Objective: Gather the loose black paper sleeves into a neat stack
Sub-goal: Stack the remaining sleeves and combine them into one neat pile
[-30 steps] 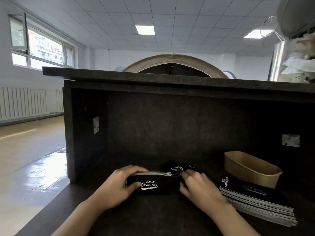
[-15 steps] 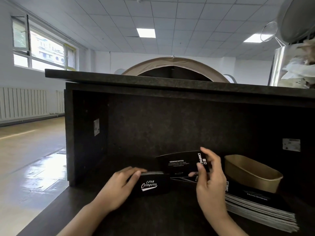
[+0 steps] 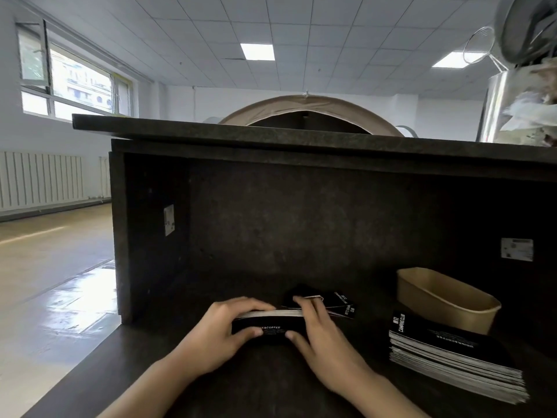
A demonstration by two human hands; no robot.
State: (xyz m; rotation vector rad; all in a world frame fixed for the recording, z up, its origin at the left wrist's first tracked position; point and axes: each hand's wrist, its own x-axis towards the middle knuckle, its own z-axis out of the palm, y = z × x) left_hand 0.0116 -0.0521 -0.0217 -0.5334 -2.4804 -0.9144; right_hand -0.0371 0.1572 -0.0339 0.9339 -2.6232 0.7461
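Observation:
A small stack of black paper sleeves (image 3: 268, 325) stands on its edge on the dark shelf (image 3: 271, 375), its white edges facing up. My left hand (image 3: 217, 333) grips its left end, fingers over the top and thumb on the front. My right hand (image 3: 324, 339) holds the right end the same way. Behind my right hand lie a few loose black sleeves (image 3: 337, 303), partly hidden by it. A larger stack of black sleeves (image 3: 452, 357) lies flat at the right.
A brown paper bowl (image 3: 446, 300) stands behind the large flat stack. The shelf is closed in by a dark back wall, a left side wall (image 3: 150, 236) and a counter top (image 3: 301, 137) overhead. Left of the shelf the floor drops away.
My right hand, which held one sleeve up half a second ago, has come down onto the right end of the small stack. The stack's front now shows a different print.

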